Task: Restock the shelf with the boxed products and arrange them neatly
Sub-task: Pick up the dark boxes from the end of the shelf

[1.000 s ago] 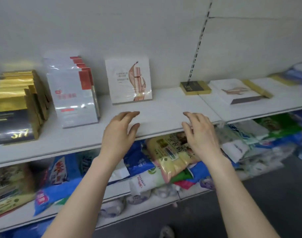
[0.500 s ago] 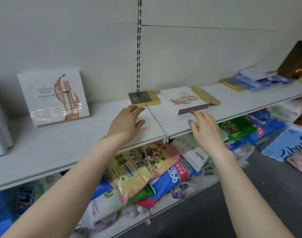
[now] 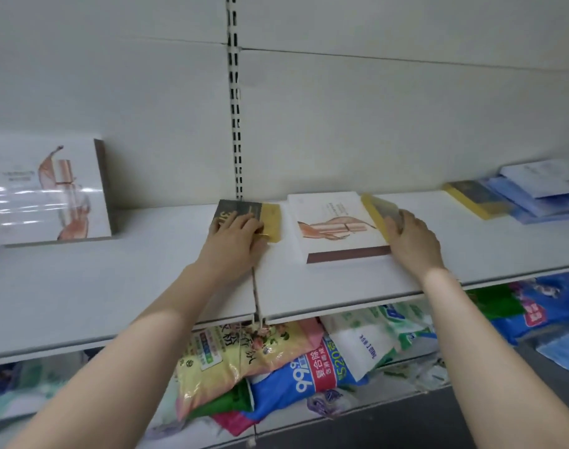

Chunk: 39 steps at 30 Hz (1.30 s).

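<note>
White shelf [image 3: 98, 286] meets pale panelled back wall [image 3: 374, 118].

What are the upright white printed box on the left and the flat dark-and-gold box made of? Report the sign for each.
Upright white printed box: likely cardboard under glossy film; glare streaks cross its face. Flat dark-and-gold box under the left hand: probably card, metallic gold finish; it glints.

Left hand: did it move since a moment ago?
Yes. The left hand went forward, away from the front edge of the shelf, and now rests on the dark-and-gold box lying by the slotted wall rail.
</note>
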Available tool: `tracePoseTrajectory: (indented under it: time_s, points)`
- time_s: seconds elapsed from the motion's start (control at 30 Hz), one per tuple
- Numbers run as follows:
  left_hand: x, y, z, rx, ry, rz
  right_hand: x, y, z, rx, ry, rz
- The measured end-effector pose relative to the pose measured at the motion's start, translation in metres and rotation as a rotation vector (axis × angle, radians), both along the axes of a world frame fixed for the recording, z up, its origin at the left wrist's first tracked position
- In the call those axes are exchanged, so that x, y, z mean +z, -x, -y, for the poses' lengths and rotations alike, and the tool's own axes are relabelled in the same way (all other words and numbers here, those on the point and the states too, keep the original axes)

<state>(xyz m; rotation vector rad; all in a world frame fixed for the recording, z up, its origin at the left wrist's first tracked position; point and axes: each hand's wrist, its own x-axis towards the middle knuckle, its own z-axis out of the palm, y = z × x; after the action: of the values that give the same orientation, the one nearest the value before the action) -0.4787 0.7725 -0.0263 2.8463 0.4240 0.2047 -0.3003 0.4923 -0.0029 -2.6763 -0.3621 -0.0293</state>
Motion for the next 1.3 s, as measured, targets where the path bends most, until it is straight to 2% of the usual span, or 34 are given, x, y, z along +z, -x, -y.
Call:
tracePoseTrajectory:
  time_s: [0.13,0.23,0.3,0.37,0.5,0.67,0.73,0.83,0.97,1.07,1.2,1.3]
  points:
    - [0.009,0.03,0.005,0.013,0.15,0.072,0.002,-0.006,-0.005,-0.03,-0.079,-0.145]
    - [0.011,0.041,0.004,0.12,0.241,0.168,0.012,0.0,-0.007,0.013,-0.155,-0.104]
    - [0.008,0.043,0.003,0.285,0.278,0.132,0.016,0.011,-0.013,0.101,-0.224,-0.01]
    - [0.008,0.039,0.002,0.381,0.315,0.036,0.018,0.022,-0.021,0.206,-0.278,-0.004]
    - [0.017,0.03,0.004,0.333,0.432,0.008,0.019,0.033,-0.035,0.257,-0.297,-0.057]
    - [0.029,0.029,0.014,0.285,0.647,0.285,0.018,0.044,-0.041,0.209,-0.356,-0.006]
    - [0.032,0.035,0.013,0.326,0.659,0.366,0.019,0.049,-0.041,0.168,-0.476,-0.007]
    - [0.034,0.051,0.009,0.311,0.697,0.429,0.021,0.057,-0.042,0.14,-0.625,-0.048]
    - [0.034,0.076,0.006,0.374,0.869,0.533,0.014,0.064,-0.051,0.165,-0.649,-0.02]
    - [0.035,0.096,0.005,0.456,0.919,0.552,0.009,0.065,-0.061,0.165,-0.693,-0.025]
    - [0.037,0.134,0.004,0.552,0.998,0.626,0.012,0.082,-0.082,0.172,-0.947,-0.164]
    - [0.037,0.165,0.0,0.588,0.987,0.683,0.014,0.108,-0.099,0.192,-1.012,-0.236]
